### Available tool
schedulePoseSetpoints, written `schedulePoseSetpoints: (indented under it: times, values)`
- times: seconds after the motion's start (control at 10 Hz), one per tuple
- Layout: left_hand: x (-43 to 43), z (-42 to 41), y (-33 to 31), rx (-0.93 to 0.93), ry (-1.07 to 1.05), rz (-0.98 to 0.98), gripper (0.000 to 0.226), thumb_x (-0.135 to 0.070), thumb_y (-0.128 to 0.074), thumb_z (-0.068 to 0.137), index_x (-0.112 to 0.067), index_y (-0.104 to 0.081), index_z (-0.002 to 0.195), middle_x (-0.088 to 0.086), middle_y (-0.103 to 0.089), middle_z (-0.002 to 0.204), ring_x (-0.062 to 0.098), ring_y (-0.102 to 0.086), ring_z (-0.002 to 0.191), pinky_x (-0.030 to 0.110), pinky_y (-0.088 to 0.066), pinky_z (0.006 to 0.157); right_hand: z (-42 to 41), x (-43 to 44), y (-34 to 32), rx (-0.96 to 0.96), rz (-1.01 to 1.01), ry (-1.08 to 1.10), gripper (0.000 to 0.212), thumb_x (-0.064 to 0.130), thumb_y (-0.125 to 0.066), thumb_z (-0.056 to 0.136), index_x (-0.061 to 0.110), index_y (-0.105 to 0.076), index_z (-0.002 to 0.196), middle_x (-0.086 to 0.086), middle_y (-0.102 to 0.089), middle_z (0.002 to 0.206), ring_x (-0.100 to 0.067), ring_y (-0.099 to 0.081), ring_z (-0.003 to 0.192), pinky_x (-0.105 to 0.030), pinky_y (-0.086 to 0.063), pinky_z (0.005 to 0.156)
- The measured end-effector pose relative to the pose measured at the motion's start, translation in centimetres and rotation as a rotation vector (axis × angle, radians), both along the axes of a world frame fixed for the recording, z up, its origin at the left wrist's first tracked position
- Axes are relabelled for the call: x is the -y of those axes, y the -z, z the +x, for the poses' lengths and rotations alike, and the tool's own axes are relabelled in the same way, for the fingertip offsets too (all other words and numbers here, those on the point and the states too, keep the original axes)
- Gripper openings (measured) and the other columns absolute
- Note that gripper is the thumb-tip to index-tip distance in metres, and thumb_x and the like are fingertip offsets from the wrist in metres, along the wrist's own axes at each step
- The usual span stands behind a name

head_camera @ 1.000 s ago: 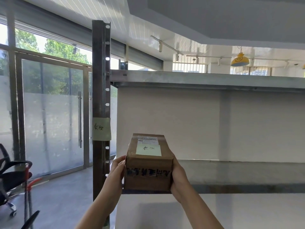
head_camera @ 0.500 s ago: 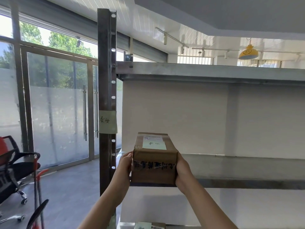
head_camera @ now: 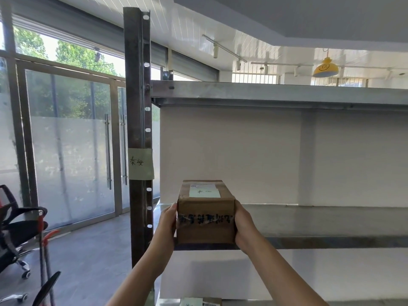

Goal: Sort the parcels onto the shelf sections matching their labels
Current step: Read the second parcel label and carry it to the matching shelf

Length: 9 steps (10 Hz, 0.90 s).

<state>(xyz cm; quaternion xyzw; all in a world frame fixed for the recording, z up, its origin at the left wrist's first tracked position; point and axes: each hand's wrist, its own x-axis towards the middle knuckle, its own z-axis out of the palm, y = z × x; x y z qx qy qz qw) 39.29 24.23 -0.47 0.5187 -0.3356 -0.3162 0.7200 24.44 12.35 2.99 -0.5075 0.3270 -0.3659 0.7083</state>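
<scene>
Gripped parcel (head_camera: 205, 219) at steel shelf (head_camera: 320, 219) (left end) — glass doors (head_camera: 72, 162) beside.

Daylit from windows (head_camera: 66, 54) (edges bowed), perhaps overexposed.

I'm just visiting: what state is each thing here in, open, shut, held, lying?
parcel: taped shut, held at the middle shelf's front edge.
left hand: holds the parcel's left side.
right hand: holds its right side.
glass doors: closed.
post label: stuck on the shelf post.
second parcel: lying on the lower shelf.
</scene>
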Motion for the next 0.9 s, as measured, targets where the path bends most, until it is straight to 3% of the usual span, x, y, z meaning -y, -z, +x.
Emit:
schedulePoseSetpoints:
  times: [0.1, 0.2, 0.4, 0.5, 0.6, 0.7, 0.8, 0.9]
  values:
    - [0.3, 0.4, 0.4, -0.026, -0.002, 0.016, 0.082, -0.085, -0.055, 0.075, -0.032, -0.058, 0.137, 0.007, -0.069, 0.133, 0.03, -0.065, 0.124, 0.046, -0.064, 0.086, 0.1, 0.2, 0.3, -0.008, -0.003, 0.002, 0.041, 0.05, -0.046, 0.102, 0.027, -0.08, 0.105, -0.004, -0.082, 0.095, -0.028, -0.073, 0.103, -0.049, -0.056, 0.1]
    - [0.6, 0.5, 0.9, -0.022, -0.014, 0.003, 0.091, -0.088, -0.06, 0.066, -0.032, -0.057, 0.137, 0.01, -0.069, 0.133, 0.033, -0.066, 0.124, 0.058, -0.057, 0.098, 0.2, 0.3, 0.8, -0.005, 0.008, 0.027, 0.045, 0.054, -0.044, 0.102, 0.027, -0.08, 0.103, -0.006, -0.082, 0.097, -0.028, -0.073, 0.104, -0.05, -0.056, 0.101]
    - [-0.3, -0.3, 1.1, 0.008, -0.027, -0.028, 0.069, -0.077, -0.055, 0.079, -0.033, -0.059, 0.132, 0.005, -0.072, 0.125, 0.028, -0.069, 0.117, 0.052, -0.061, 0.092, -0.2, 0.1, 1.1, -0.01, 0.029, 0.049, 0.058, 0.066, -0.031, 0.101, 0.029, -0.074, 0.108, -0.008, -0.078, 0.107, -0.029, -0.071, 0.105, -0.052, -0.054, 0.102]
    - [-1.2, -0.6, 1.7, 0.038, -0.055, -0.029, 0.071, -0.079, -0.056, 0.077, -0.033, -0.064, 0.131, 0.001, -0.071, 0.128, 0.025, -0.063, 0.125, 0.057, -0.047, 0.11, -0.7, 0.0, 1.6, 0.038, 0.023, 0.051, 0.06, 0.069, -0.027, 0.1, 0.036, -0.069, 0.126, -0.003, -0.076, 0.119, -0.028, -0.068, 0.113, -0.054, -0.054, 0.102]
    - [-1.9, -0.7, 2.7, 0.076, -0.085, -0.031, 0.07, -0.078, -0.054, 0.074, -0.037, -0.065, 0.13, -0.003, -0.07, 0.132, 0.023, -0.06, 0.129, 0.061, -0.039, 0.117, -1.2, -0.5, 1.6, 0.025, -0.018, 0.08, 0.059, 0.067, -0.025, 0.101, 0.039, -0.059, 0.14, 0.003, -0.067, 0.136, -0.024, -0.061, 0.125, -0.045, -0.051, 0.101]
    - [-2.8, -1.1, 3.2, 0.096, -0.106, -0.025, 0.07, -0.077, -0.055, 0.077, -0.043, -0.059, 0.138, -0.007, -0.064, 0.14, 0.022, -0.057, 0.134, 0.057, -0.038, 0.118, -1.9, -1.1, 2.0, 0.016, -0.064, 0.102, 0.058, 0.061, -0.027, 0.104, 0.033, -0.052, 0.148, 0.005, -0.056, 0.15, -0.018, -0.049, 0.139, -0.037, -0.04, 0.108]
    - [-3.7, -1.8, 3.3, 0.126, -0.167, -0.014, 0.061, -0.064, -0.05, 0.094, -0.036, -0.048, 0.149, -0.001, -0.055, 0.151, 0.025, -0.051, 0.139, 0.056, -0.036, 0.12, -2.4, -1.7, 2.5, -0.006, -0.133, 0.101, 0.057, 0.062, -0.032, 0.102, 0.033, -0.054, 0.146, 0.005, -0.05, 0.155, -0.017, -0.042, 0.144, -0.039, -0.029, 0.121]
    - [-4.3, -2.7, 3.5, 0.177, -0.246, -0.01, 0.049, -0.034, -0.042, 0.109, -0.022, -0.04, 0.156, 0.004, -0.046, 0.158, 0.026, -0.042, 0.146, 0.052, -0.031, 0.124, -2.7, -2.7, 3.0, -0.028, -0.155, 0.124, 0.053, 0.06, -0.031, 0.103, 0.034, -0.055, 0.143, 0.005, -0.046, 0.156, -0.015, -0.04, 0.142, -0.037, -0.025, 0.119]
